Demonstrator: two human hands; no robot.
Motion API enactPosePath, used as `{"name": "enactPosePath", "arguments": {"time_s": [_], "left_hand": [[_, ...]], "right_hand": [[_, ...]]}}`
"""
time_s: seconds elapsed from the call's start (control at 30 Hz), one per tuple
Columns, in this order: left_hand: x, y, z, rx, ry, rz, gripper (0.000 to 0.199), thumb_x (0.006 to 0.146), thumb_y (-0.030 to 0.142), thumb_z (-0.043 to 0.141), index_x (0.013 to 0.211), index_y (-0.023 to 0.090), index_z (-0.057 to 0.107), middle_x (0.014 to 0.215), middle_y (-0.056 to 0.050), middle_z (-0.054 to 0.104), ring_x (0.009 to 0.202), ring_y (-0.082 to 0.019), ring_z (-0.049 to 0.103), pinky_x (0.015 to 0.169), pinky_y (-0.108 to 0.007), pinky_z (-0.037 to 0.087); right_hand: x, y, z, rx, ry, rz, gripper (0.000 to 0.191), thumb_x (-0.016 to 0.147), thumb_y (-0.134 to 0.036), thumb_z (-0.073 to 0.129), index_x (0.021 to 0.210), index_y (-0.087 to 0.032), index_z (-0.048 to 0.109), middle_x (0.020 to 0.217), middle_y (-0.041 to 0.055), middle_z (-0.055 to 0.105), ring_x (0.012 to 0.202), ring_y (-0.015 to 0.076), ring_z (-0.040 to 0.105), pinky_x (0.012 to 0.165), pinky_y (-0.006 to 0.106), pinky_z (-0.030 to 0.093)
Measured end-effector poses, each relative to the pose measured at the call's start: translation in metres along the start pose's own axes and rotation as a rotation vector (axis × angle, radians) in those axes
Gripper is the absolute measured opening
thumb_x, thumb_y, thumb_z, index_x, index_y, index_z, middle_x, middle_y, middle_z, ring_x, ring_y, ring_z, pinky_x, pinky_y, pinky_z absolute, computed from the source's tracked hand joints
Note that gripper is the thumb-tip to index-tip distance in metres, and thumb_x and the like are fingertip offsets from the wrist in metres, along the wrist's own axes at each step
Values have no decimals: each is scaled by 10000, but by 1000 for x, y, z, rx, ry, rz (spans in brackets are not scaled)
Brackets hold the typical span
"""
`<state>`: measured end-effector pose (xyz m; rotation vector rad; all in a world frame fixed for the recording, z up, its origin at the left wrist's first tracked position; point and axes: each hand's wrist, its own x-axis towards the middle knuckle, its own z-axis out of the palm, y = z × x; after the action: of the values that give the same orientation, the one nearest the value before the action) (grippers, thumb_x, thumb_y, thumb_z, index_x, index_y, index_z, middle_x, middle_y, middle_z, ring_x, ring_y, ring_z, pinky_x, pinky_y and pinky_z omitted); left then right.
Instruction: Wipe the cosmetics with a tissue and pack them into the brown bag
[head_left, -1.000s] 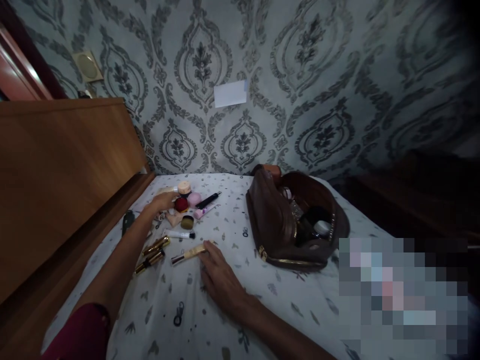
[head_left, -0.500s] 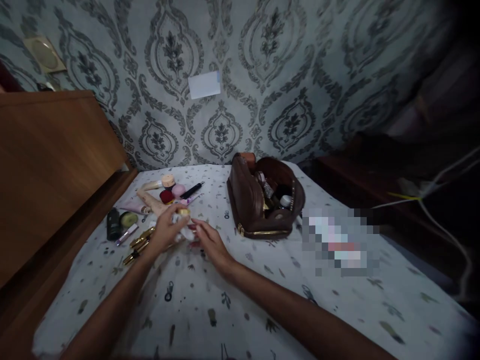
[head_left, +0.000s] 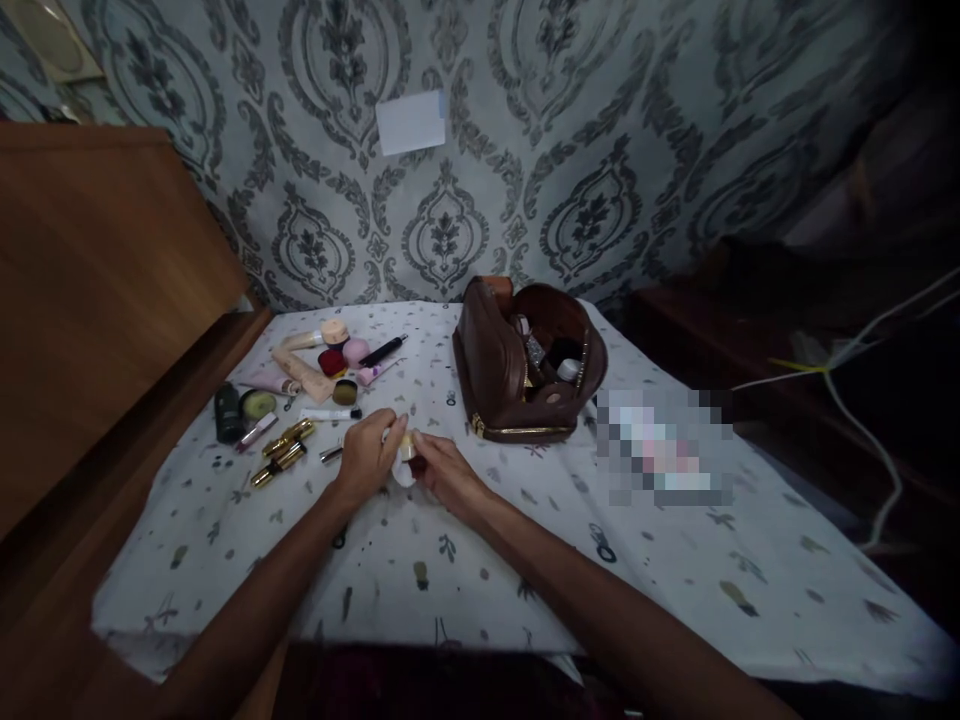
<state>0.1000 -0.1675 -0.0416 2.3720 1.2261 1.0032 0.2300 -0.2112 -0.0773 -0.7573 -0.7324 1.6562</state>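
Note:
Both my hands meet over the printed cloth, left of the brown makeup bag. My left hand is closed on a white wipe, which hangs below its fingers. Between the two hands is a small pale-yellow container, pinched by my right hand; its lower part is hidden by fingers and wipe. Just left of my left hand lie a small silver tube and a white brush-like stick. Gold lipstick tubes lie farther left.
At the back left are a beige tube, a pink sponge, a black pen-like item, a round green jar and a dark bottle. The open bag holds several cosmetics. A blurred-out item lies right. A wooden cabinet borders the left.
My hands have moved right and closer to me, with the container and wipe between them. The view has tilted down, showing the table's front edge.

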Motion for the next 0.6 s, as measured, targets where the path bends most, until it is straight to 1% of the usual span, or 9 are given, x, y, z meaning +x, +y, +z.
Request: {"name": "enactPosePath", "arguments": {"time_s": [0.07,0.17,0.27,0.4,0.47,0.53,0.6], "left_hand": [[1,-3,-1,-129,13,-76,424,963,429,384,595,217,397,549,41,396,547,-129,420,569,-265,324],[0,-8,-1,-347,-8,-179,460,943,493,414,594,200,474,531,41,450,536,-124,451,550,-255,343],[-2,-11,-1,-446,-26,-243,478,927,534,432,613,189,534,534,38,484,548,-129,472,554,-252,366],[-5,-12,-2,-394,-6,-239,428,927,517,433,651,197,505,578,42,467,602,-131,463,590,-250,366],[-7,-11,-3,-353,0,-226,374,941,485,419,708,203,498,622,41,486,628,-135,475,609,-253,368],[-10,-8,-3,-293,-14,-187,321,960,442,394,774,206,506,693,28,533,666,-145,507,644,-263,386],[-14,-4,-1,-179,-41,-112,270,971,391,378,847,207,532,802,-6,580,752,-168,549,720,-287,416]], "right_hand": [[0,0,0,-16,-37,24,476,700,-610,757,772,-150,658,693,8,616,623,115,531,579,233,408],[-1,0,-2,-37,-105,25,456,734,-588,743,812,-143,684,736,25,650,655,114,564,597,225,418],[-1,0,-2,-64,-132,22,442,735,-561,754,879,-145,709,762,23,661,675,112,577,611,222,428],[0,-1,-3,-178,-114,-17,454,681,-430,821,1034,-169,704,829,6,663,688,108,565,637,231,448],[0,0,-5,-272,-106,-71,425,671,-353,815,1039,-177,697,834,-4,645,709,113,556,660,240,461],[0,1,-7,-446,-57,-177,359,672,-275,775,1010,-185,694,847,-4,616,743,125,550,683,249,468],[-2,2,-7,-705,13,-315,274,668,-183,717,940,-186,690,860,4,581,770,139,541,702,260,467]]}}
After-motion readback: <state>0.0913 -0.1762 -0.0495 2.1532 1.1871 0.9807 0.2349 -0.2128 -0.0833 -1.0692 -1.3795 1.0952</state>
